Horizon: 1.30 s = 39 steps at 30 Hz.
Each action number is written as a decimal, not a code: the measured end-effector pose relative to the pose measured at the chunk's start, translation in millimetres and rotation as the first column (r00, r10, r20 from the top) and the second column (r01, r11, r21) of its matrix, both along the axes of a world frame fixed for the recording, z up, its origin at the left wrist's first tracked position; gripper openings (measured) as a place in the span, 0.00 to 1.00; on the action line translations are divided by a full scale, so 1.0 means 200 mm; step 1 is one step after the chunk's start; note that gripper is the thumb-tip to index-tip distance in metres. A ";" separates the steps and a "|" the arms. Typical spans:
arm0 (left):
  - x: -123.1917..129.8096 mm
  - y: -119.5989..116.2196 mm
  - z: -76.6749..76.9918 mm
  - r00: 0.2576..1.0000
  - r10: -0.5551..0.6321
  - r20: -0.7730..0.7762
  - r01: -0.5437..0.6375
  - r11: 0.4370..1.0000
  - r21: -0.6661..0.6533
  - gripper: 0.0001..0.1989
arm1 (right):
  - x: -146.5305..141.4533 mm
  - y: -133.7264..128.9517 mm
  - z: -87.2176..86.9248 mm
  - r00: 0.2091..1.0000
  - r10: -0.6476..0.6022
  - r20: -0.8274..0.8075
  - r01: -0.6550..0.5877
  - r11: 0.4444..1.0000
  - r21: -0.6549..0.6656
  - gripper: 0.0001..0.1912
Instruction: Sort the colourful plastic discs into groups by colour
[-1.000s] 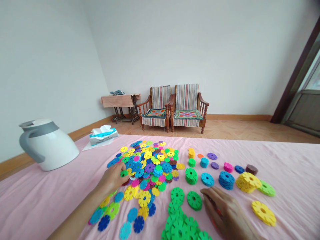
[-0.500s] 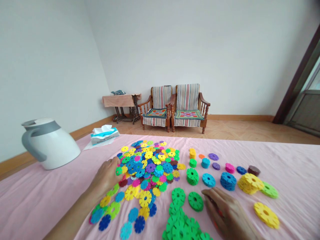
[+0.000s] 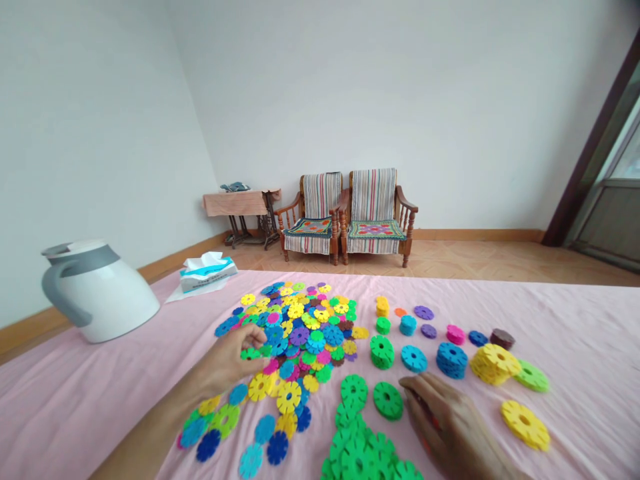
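Observation:
My left hand (image 3: 235,357) reaches over the left side of a pile of mixed coloured notched discs (image 3: 299,335), thumb and fingers apart; whether it touches a disc cannot be told. My right hand (image 3: 445,417) rests on the cloth with curled fingers, a bit of red showing beneath them. Beside its fingertips lies a green disc stack (image 3: 388,400). A heap of green discs (image 3: 361,453) is left of this hand. Beyond it stand a blue stack (image 3: 452,360), a yellow stack (image 3: 495,364) and a green stack (image 3: 382,351). Another yellow stack (image 3: 525,425) lies to its right.
A white and grey jug (image 3: 115,293) stands at the left on the pink cloth (image 3: 590,333), with a tissue box (image 3: 207,273) behind it. Smaller disc stacks stand at the back right. Two wooden armchairs (image 3: 375,200) and a small covered table (image 3: 235,203) are by the wall.
My left hand has moved right and over the pile's edge, its fingers spreading. Blue discs at the pile's left edge now show. My right hand keeps nearly the same pose.

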<state>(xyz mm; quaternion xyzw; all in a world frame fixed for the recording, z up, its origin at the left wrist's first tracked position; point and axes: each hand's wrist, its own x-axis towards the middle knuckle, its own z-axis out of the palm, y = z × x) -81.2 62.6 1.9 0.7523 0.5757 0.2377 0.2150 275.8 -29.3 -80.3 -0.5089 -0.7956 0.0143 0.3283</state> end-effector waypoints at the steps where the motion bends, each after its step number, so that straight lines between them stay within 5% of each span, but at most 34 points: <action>1: 0.05 -0.03 0.01 0.998 -0.050 0.031 0.051 0.998 -0.048 0.11 | 0.00 0.00 0.00 1.000 0.004 0.001 -0.004 1.000 -0.015 0.10; 10: 0.54 -0.33 0.07 0.921 -0.387 0.047 0.385 0.883 -0.270 0.19 | 0.01 -0.01 -0.01 1.000 0.001 -0.009 -0.002 0.993 -0.119 0.10; 18: 0.63 -0.40 0.03 0.905 -0.424 0.031 0.417 0.872 -0.257 0.25 | 0.00 -0.01 0.00 1.000 0.010 -0.017 -0.012 0.994 -0.105 0.10; 23: 0.50 -0.42 0.07 0.915 -0.401 -0.045 0.393 0.912 -0.119 0.25 | 0.01 -0.01 -0.01 0.999 0.011 -0.051 -0.016 0.996 -0.092 0.09; 29: 0.13 -0.31 0.08 0.949 -0.223 -0.224 0.205 0.973 -0.102 0.10 | 0.01 -0.01 0.00 0.998 0.001 -0.065 -0.006 0.997 -0.082 0.09; 34: -0.17 -0.26 -0.06 0.871 -0.200 -0.450 0.191 0.979 -0.065 0.34 | 0.00 -0.01 0.00 0.998 -0.002 -0.057 -0.003 0.997 -0.076 0.09; 39: -0.22 -0.30 -0.27 0.799 -0.147 -0.583 0.141 0.988 -0.056 0.34 | 0.01 -0.01 -0.01 0.999 -0.007 -0.047 0.003 0.997 -0.083 0.09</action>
